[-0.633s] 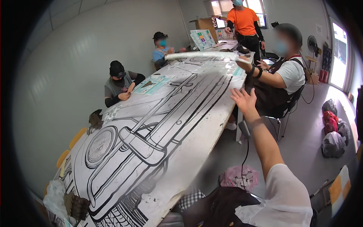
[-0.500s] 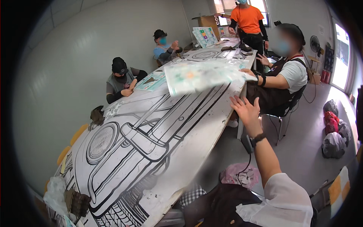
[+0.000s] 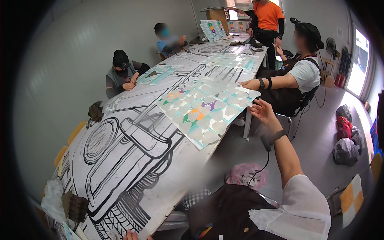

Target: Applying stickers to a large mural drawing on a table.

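Observation:
A long table point(image 3: 132, 168) carries a big black-and-white line drawing of a car. On it lies a large sheet point(image 3: 204, 112) with pale petal shapes and coloured patches. My right hand point(image 3: 262, 110) hovers open, fingers apart, just off the sheet's right corner at the table edge, holding nothing. A black band sits on that wrist. A seated co-worker's hand point(image 3: 246, 84) rests on the sheet's far right edge. Only the fingertips of my left hand point(image 3: 130, 235) show at the bottom, by the table's near edge.
Two people point(image 3: 120, 74) point(image 3: 166, 38) sit along the left side, and one in orange point(image 3: 268, 16) stands at the far end. More patterned sheets point(image 3: 232, 60) lie farther up. Bags point(image 3: 346, 136) sit on the floor at right, a pink bundle point(image 3: 246, 176) below my arm.
The patterned sheet, earlier lifted and curled above the far part of the table, now lies flat nearer me. My right hand stays open beside its corner.

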`<state>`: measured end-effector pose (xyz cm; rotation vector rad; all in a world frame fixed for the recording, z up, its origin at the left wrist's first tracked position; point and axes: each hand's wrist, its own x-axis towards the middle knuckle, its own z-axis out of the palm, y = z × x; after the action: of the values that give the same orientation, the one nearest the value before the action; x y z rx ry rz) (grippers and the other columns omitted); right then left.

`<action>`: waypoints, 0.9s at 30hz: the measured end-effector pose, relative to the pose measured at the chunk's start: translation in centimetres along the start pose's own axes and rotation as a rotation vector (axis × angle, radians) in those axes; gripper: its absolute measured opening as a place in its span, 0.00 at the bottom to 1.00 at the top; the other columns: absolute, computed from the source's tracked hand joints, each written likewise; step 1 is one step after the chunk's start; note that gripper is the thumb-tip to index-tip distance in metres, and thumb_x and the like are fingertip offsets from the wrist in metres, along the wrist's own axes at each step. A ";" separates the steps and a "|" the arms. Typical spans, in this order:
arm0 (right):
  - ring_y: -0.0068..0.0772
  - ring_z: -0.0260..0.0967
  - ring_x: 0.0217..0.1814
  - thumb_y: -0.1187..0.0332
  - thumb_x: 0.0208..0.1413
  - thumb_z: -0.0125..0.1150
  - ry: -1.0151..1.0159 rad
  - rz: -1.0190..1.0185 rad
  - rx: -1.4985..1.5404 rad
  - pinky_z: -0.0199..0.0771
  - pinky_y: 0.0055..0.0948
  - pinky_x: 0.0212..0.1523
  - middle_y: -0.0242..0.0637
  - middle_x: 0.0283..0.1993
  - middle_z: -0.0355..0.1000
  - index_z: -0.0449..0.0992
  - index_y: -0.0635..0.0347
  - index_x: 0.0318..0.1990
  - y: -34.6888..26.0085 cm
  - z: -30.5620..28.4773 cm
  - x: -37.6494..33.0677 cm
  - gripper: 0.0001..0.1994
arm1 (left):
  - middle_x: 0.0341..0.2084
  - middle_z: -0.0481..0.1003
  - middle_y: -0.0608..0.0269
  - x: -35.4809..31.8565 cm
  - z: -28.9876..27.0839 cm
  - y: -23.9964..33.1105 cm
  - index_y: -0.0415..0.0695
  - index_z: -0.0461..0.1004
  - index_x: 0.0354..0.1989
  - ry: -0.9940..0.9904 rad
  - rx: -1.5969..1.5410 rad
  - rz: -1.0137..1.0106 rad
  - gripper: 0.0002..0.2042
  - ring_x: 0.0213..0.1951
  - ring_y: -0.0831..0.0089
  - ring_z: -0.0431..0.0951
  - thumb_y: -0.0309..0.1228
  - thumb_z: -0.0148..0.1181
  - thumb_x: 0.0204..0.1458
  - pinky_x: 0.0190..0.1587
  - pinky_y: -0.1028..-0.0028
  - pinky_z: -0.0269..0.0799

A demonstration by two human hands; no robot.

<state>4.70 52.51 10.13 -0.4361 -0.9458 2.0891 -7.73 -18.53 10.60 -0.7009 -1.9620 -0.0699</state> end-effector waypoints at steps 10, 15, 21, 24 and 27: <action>0.47 0.76 0.45 0.67 0.50 0.57 0.110 0.066 -0.238 0.79 0.41 0.50 0.51 0.45 0.74 0.68 0.70 0.50 0.2 -0.4 2.8 0.21 | 0.40 0.79 0.57 1.3 -0.5 0.4 0.40 0.80 0.40 0.006 -0.031 0.026 0.24 0.47 0.57 0.74 0.52 0.53 0.57 0.53 0.58 0.65; 0.42 0.76 0.45 0.69 0.51 0.53 -0.018 -0.010 -0.182 0.79 0.40 0.50 0.48 0.48 0.73 0.68 0.70 0.50 2.6 0.4 0.9 0.19 | 0.40 0.79 0.58 1.7 -0.6 0.5 0.41 0.80 0.40 -0.010 -0.033 0.022 0.23 0.48 0.57 0.73 0.52 0.54 0.57 0.54 0.58 0.65; 0.36 0.73 0.49 0.72 0.57 0.51 -0.127 -0.296 -0.447 0.75 0.41 0.56 0.39 0.45 0.71 0.67 0.63 0.43 6.2 1.5 -6.2 0.08 | 0.40 0.78 0.50 1.0 -0.9 0.1 0.36 0.72 0.42 -0.084 0.005 0.096 0.19 0.43 0.57 0.74 0.43 0.56 0.57 0.46 0.61 0.69; 0.35 0.73 0.50 0.71 0.59 0.50 0.030 -0.206 -0.211 0.74 0.42 0.56 0.38 0.45 0.71 0.67 0.61 0.41 6.3 1.6 -10.5 0.06 | 0.45 0.76 0.48 0.4 -0.5 -0.2 0.36 0.73 0.42 -0.153 -0.059 0.009 0.23 0.51 0.49 0.67 0.47 0.53 0.56 0.54 0.54 0.61; 0.32 0.71 0.52 0.70 0.60 0.51 -0.008 -0.205 -0.180 0.74 0.40 0.55 0.37 0.48 0.71 0.67 0.59 0.42 5.6 1.8 -13.8 0.06 | 0.44 0.77 0.49 0.0 -0.2 -0.4 0.36 0.73 0.42 -0.138 -0.067 0.014 0.22 0.51 0.49 0.68 0.46 0.54 0.56 0.53 0.54 0.62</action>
<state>9.45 38.66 7.01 -0.4054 -1.1397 1.8307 -7.71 -18.91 10.79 -0.7812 -2.0940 -0.0809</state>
